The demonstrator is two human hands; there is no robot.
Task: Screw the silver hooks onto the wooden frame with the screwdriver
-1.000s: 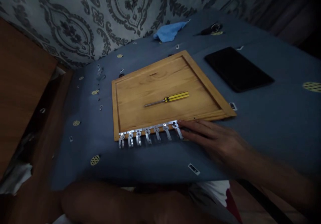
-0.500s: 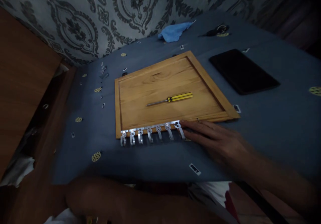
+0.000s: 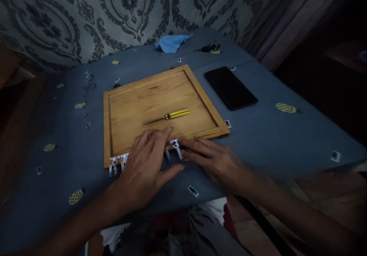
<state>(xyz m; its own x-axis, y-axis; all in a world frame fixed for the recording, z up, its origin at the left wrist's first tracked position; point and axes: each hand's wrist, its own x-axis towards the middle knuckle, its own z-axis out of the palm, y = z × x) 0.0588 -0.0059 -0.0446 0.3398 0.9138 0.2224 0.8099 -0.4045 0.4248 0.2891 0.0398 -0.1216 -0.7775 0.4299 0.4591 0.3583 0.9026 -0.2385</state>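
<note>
A wooden framed panel (image 3: 151, 95) lies on the table with a yellow-and-black-handled screwdriver (image 3: 177, 113) on its recessed face. Along its near edge runs a metal hook rail (image 3: 114, 159), whose middle part is covered by my left hand (image 3: 145, 158). That hand lies palm down, thumb and fingers apart, holding nothing I can see. My right hand (image 3: 213, 154) rests by the rail's right end, its stretched fingertips touching or close beside the last hook (image 3: 177, 147). Its thumb is not clearly visible.
A black tablet-like slab (image 3: 231, 87) lies right of the panel. Farther back are a blue cloth (image 3: 171, 43) and a small dark object (image 3: 210, 47). Small shiny pieces (image 3: 89, 82) lie on the left of the dark blue tablecloth (image 3: 252, 137). A patterned curtain or wall stands behind.
My left hand has come up from the lower edge onto the hook rail. My right hand has stayed at the rail's end. The view has swung right, so things appear farther left.
</note>
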